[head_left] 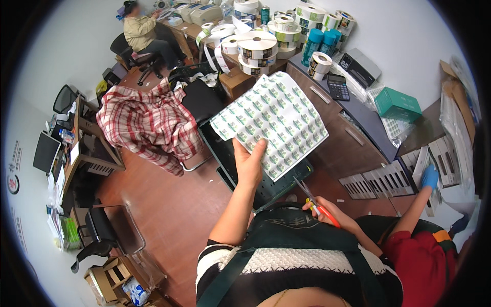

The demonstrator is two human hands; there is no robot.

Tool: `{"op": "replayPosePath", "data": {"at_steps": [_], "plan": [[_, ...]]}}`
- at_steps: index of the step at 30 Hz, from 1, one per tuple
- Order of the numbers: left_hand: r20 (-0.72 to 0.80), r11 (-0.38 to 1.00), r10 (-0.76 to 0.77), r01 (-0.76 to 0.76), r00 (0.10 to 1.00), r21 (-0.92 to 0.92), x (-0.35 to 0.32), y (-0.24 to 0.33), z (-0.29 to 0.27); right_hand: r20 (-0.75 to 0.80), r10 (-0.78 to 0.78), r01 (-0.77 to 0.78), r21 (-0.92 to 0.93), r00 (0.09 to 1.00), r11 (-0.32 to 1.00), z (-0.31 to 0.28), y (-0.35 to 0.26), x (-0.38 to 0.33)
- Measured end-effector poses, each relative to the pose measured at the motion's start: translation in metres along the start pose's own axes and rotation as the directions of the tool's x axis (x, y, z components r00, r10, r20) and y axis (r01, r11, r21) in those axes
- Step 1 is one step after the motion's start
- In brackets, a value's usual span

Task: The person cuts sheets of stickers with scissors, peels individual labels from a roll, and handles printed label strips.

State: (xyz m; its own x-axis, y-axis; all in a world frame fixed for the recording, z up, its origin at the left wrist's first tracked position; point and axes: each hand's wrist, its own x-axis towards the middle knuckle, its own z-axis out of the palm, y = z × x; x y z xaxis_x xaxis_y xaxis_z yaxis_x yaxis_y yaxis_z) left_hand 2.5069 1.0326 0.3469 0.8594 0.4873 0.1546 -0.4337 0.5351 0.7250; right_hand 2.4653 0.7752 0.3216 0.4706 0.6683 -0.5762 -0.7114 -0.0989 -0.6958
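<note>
A reddish-brown floor [176,210] runs around the dark green crate [279,192], the landmark here. Well beyond the crate stretches a wooden table [190,31], stacked with rolls. To its right, at the lower side, a person in red [417,258] leans in, apart from it. Just left of the crate lies a red-and-white plaid shirt [148,120]. Directly above the crate, covering much of its opening, is a white label sheet [276,120] with rows of small green prints; whether it is one layer or several I cannot tell. Right of the crate and farther off stands a green box [398,105]. Beyond the crate sit large label rolls [257,43], with blue spray cans [312,45] to their right. At the crate's near side, the left hand [249,166] is closed on the sheet's edge, thumb on the printed face, its other fingers mostly hidden behind. Just right of the crate's near end, the right hand [328,209] is curled around orange-handled scissors [309,195], their blades slightly parted and pointing toward the crate.
</note>
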Motion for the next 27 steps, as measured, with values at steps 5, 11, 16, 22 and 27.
{"op": "replayPosePath", "data": {"at_steps": [5, 11, 16, 22, 27], "plan": [[-0.019, 1.000, 0.024, -0.024, 1.000, -0.010, -0.003, -0.006, 0.008, 0.058, -0.095, 0.106, -0.231, 0.994, 0.967, 0.015, -0.017, 0.009], [-0.029, 0.999, 0.009, -0.007, 1.000, 0.049, -0.006, -0.015, 0.009, 0.100, -0.234, 0.254, -0.438, 0.967, 0.862, 0.031, -0.028, 0.011], [-0.053, 0.996, 0.042, -0.038, 0.998, 0.079, -0.008, -0.020, 0.005, 0.075, -0.183, 0.195, -0.229, 0.980, 0.954, 0.023, -0.019, 0.018], [-0.065, 0.997, 0.045, -0.041, 0.997, 0.061, -0.007, -0.017, 0.004, 0.002, -0.020, 0.020, 0.051, 1.000, 0.998, 0.026, -0.027, 0.018], [-0.041, 0.998, 0.023, -0.020, 0.999, 0.058, -0.006, -0.016, 0.004, -0.046, -0.166, 0.139, -0.357, 0.985, 0.924, 0.026, -0.024, 0.014]]}}
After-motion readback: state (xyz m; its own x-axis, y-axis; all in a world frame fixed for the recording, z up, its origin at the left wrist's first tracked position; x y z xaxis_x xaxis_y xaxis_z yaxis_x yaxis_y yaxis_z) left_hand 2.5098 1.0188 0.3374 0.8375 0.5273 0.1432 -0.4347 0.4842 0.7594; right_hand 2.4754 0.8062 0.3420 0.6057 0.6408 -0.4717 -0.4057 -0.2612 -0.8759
